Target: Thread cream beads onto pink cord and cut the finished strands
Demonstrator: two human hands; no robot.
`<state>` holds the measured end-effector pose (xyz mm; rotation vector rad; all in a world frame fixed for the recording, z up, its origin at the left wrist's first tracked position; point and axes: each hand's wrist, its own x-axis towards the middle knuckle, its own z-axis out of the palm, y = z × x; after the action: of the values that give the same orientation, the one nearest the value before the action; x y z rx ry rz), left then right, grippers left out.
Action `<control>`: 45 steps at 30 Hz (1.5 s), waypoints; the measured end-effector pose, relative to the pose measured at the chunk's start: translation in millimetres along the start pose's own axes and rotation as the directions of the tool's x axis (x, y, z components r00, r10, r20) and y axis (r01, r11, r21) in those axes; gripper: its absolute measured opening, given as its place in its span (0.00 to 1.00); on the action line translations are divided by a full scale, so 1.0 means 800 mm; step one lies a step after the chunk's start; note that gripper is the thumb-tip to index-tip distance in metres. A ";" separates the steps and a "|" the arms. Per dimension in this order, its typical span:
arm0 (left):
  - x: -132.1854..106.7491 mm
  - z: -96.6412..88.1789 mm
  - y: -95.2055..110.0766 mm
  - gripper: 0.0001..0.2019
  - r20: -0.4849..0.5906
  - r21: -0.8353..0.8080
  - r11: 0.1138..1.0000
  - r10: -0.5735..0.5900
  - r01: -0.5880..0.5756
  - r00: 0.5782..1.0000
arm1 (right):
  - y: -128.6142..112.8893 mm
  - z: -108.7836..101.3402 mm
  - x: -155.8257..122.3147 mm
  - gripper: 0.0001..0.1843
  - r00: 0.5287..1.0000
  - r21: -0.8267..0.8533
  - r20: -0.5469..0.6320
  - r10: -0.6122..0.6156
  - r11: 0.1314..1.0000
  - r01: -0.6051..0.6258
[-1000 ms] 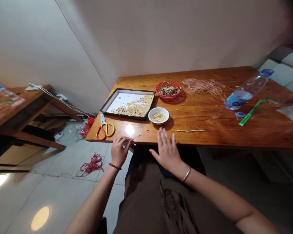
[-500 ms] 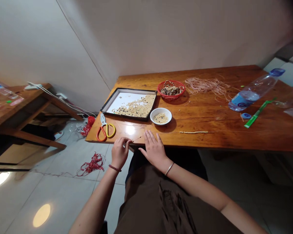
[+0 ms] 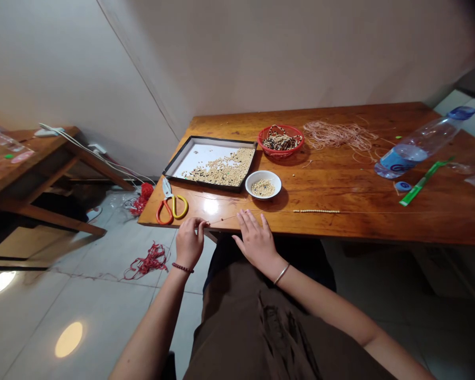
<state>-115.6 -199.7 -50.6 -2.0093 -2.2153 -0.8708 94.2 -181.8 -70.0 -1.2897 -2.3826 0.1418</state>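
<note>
My left hand (image 3: 189,241) pinches a thin beading thread (image 3: 229,217) at the table's front edge. The thread runs right across the wood, carrying a short row of cream beads (image 3: 316,211). My right hand (image 3: 254,238) lies flat and open at the edge, fingers spread, just beside the thread. Behind it stands a white bowl (image 3: 275,177) of cream beads. A black-rimmed tray (image 3: 193,158) holds many loose beads, and a red basket (image 3: 280,128) holds dark mixed beads. Orange-and-yellow handled scissors (image 3: 171,209) lie left of my left hand.
A tangle of pink cord (image 3: 338,135), a plastic water bottle (image 3: 409,153) and a green strip (image 3: 421,184) lie on the wooden table (image 3: 340,227) to the right. Red cord (image 3: 146,262) lies on the tiled floor. A wall runs behind the table.
My right hand has moved left along the table edge since the oldest frame. The view has tilted, so the table appears slightly higher and its objects further right.
</note>
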 end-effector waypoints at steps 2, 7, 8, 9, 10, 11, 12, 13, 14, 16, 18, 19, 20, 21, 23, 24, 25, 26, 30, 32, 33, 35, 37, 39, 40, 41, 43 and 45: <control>0.000 0.000 0.000 0.10 0.000 -0.001 1.000 0.001 -0.001 1.000 | 0.001 0.000 -0.001 0.32 1.000 -0.001 -0.005 0.009 1.000 -0.009; 0.000 0.000 0.000 0.10 -0.015 -0.021 1.000 0.017 -0.017 1.000 | 0.002 -0.001 -0.002 0.32 1.000 -0.006 -0.008 0.008 1.000 -0.008; 0.000 0.000 0.000 0.10 -0.017 -0.026 0.999 0.020 -0.021 1.000 | 0.003 -0.001 -0.002 0.32 1.000 -0.008 -0.009 0.004 1.000 -0.004; 0.000 0.000 0.000 0.10 -0.017 -0.031 0.999 0.024 -0.025 1.000 | 0.003 -0.001 -0.003 0.33 1.000 -0.010 -0.011 0.001 1.000 -0.001; 0.000 0.000 -0.001 0.10 -0.018 -0.034 0.999 0.029 -0.029 0.999 | 0.003 -0.001 -0.003 0.33 1.000 -0.010 -0.013 -0.001 1.000 0.001; 0.000 0.000 -0.001 0.10 -0.018 -0.037 0.999 0.033 -0.033 0.999 | 0.003 -0.001 -0.003 0.33 1.000 -0.009 -0.014 -0.001 1.000 0.001; 0.000 -0.001 -0.001 0.10 -0.019 -0.039 0.999 0.037 -0.037 0.999 | 0.003 -0.001 -0.003 0.33 1.000 -0.008 -0.016 0.002 1.000 -0.002; 0.000 -0.001 -0.001 0.10 -0.017 -0.041 0.998 0.040 -0.041 0.999 | 0.003 -0.001 -0.004 0.33 1.000 -0.005 -0.018 0.007 1.000 -0.007; 0.000 -0.001 -0.001 0.10 -0.014 -0.043 0.998 0.043 -0.043 0.999 | 0.003 0.000 -0.004 0.33 1.000 -0.003 -0.019 0.015 1.000 -0.015; 0.000 -0.002 -0.001 0.10 -0.011 -0.040 0.998 0.038 -0.038 0.999 | 0.003 0.001 -0.004 0.34 0.999 0.000 -0.024 0.029 1.000 -0.029; 0.001 -0.003 -0.002 0.10 -0.012 -0.027 0.999 0.024 -0.024 1.000 | 0.003 0.002 -0.003 0.33 0.999 0.000 -0.026 0.038 0.999 -0.038; 0.001 -0.004 -0.003 0.10 -0.016 -0.020 1.000 0.018 -0.019 1.000 | 0.002 0.002 -0.003 0.33 0.999 -0.001 -0.026 0.041 0.999 -0.041; 0.001 -0.004 -0.004 0.09 -0.021 -0.014 1.000 0.016 -0.016 1.000 | 0.003 0.002 -0.004 0.33 0.999 -0.003 -0.025 0.044 0.999 -0.044; 0.001 -0.004 -0.005 0.09 -0.025 -0.008 1.000 0.016 -0.017 1.000 | 0.003 0.002 -0.004 0.33 0.999 -0.004 -0.024 0.047 0.999 -0.047; 0.002 -0.005 -0.008 0.09 -0.038 0.007 1.000 0.013 -0.013 0.999 | 0.004 0.000 -0.005 0.32 0.998 -0.007 -0.024 0.054 0.998 -0.055; 0.002 -0.005 -0.010 0.09 -0.043 0.016 1.000 0.009 -0.008 0.999 | 0.004 -0.001 -0.005 0.32 0.998 -0.007 -0.025 0.058 0.998 -0.058; 0.002 -0.004 -0.011 0.09 -0.047 0.024 1.000 0.002 -0.001 0.999 | 0.005 -0.002 -0.006 0.32 0.998 -0.007 -0.025 0.059 0.998 -0.060; 0.003 -0.004 -0.012 0.09 -0.048 0.031 0.999 -0.005 0.007 0.999 | 0.006 -0.003 -0.007 0.32 0.998 -0.006 -0.026 0.060 0.998 -0.060; 0.003 -0.003 -0.016 0.09 -0.052 0.032 0.999 -0.020 0.022 0.998 | 0.009 -0.006 -0.008 0.31 0.998 0.004 -0.025 0.063 0.998 -0.063; 0.004 -0.003 -0.018 0.09 -0.056 0.031 0.999 -0.021 0.022 0.998 | 0.010 -0.006 -0.008 0.30 0.997 0.008 -0.025 0.067 0.998 -0.067; 0.004 -0.003 -0.018 0.09 -0.059 0.031 0.999 -0.020 0.022 0.998 | 0.010 -0.006 -0.008 0.30 0.997 0.009 -0.025 0.069 0.998 -0.068; 0.004 -0.003 -0.019 0.09 -0.060 0.034 0.999 -0.020 0.022 0.998 | 0.010 -0.007 -0.008 0.30 0.997 0.009 -0.023 0.073 0.997 -0.073; 0.004 -0.003 -0.019 0.10 -0.059 0.041 0.999 -0.021 0.023 0.998 | 0.011 -0.009 -0.008 0.30 0.996 0.007 -0.019 0.084 0.996 -0.084; 0.005 -0.003 -0.019 0.10 -0.057 0.055 0.998 -0.020 0.023 0.998 | 0.011 -0.010 -0.009 0.29 0.996 0.005 -0.017 0.093 0.996 -0.093; 0.005 -0.003 -0.018 0.10 -0.057 0.063 0.998 -0.020 0.024 0.998 | 0.011 -0.011 -0.009 0.29 0.995 0.005 -0.018 0.096 0.995 -0.096; 0.005 -0.003 -0.018 0.10 -0.056 0.070 0.997 -0.021 0.025 0.998 | 0.012 -0.012 -0.010 0.29 0.995 0.006 -0.020 0.098 0.995 -0.098; 0.005 -0.003 -0.018 0.10 -0.056 0.078 0.997 -0.022 0.026 0.998 | 0.012 -0.012 -0.011 0.29 0.995 0.011 -0.026 0.099 0.995 -0.099; 0.005 -0.003 -0.018 0.10 -0.058 0.081 0.996 -0.022 0.027 0.998 | 0.013 -0.012 -0.011 0.29 0.994 0.015 -0.029 0.101 0.995 -0.100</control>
<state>-130.4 -196.8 -52.7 -1.9018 -2.2118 -0.8154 110.6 -184.5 -67.1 -1.3961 -2.2886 0.1665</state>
